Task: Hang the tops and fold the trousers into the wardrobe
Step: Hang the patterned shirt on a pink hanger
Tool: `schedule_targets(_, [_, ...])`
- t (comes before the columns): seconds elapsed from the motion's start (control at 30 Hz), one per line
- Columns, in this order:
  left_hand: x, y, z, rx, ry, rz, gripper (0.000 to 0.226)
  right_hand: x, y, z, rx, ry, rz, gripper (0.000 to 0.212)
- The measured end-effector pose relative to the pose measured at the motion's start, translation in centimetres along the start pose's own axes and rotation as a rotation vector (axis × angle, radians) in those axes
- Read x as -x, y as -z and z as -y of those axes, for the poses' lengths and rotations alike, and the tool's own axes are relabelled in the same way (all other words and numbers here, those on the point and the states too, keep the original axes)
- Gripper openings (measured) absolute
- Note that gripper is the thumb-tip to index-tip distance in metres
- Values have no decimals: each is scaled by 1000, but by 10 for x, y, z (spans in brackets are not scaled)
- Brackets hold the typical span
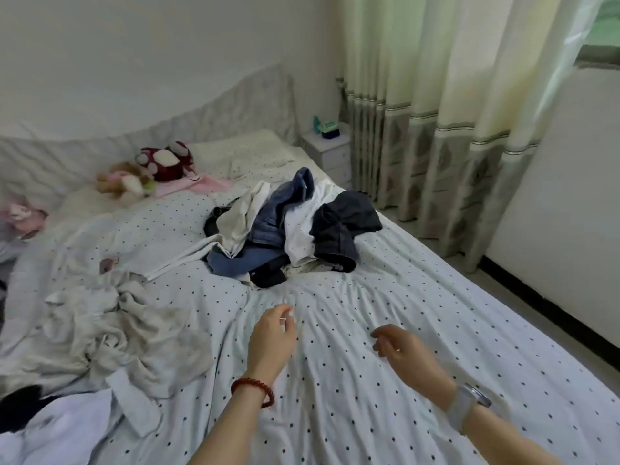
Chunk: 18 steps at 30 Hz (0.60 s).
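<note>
Clothes pile (285, 226) lies mid-bed on the polka-dot sheet (385, 380), towards the far side: blue denim jeans (278, 213), dark denim trousers (342, 226) with a turned cuff, white tops (302, 236) and a cream garment (235, 223) tangled together, soft and crumpled. No readable labels or writing anywhere.

Left hand (273, 337), red bead bracelet (253, 391) at the wrist, hovers over bare sheet short of the pile; fingers loosely curled, holding nothing. Right hand (399, 345), with a grey-strapped watch (468, 407), is also above the sheet, well apart from the pile; fingers relaxed and slightly bent, holding nothing.

Near left: a rumpled pale grey-white garment heap (117, 330), and a white shirt (67, 427) at the lower corner. Plush toys (147, 169) rest by the pillow (241, 152) at the padded headboard (167, 129). White nightstand (330, 152) carries a green tissue box (329, 128). Pale pleated curtains (436, 112) hang to the floor on the right.
</note>
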<state>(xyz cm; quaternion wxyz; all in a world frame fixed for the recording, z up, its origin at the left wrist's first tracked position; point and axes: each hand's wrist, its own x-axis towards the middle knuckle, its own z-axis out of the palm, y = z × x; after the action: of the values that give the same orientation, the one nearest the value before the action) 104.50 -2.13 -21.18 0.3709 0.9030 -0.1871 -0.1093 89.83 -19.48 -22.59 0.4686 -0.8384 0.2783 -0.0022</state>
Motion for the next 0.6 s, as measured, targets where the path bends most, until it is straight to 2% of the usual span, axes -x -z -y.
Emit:
schedule_targets(0.17, [-97,14,-1,-33,13,-47,30,-94,-6,29,32,8,23,23])
schedule_targets(0.33, [-165,14,15,-41,53,-122,29,-190,-34,56,117,65,139,28])
schedule_targets(0.5, [-206,39,70,-133,110,-213,31,-263,-98,95,91,147,253,31])
schedule_targets(0.6, [-226,70,123,-303,194,-237,37,-292,-148,123,67,179,321,29])
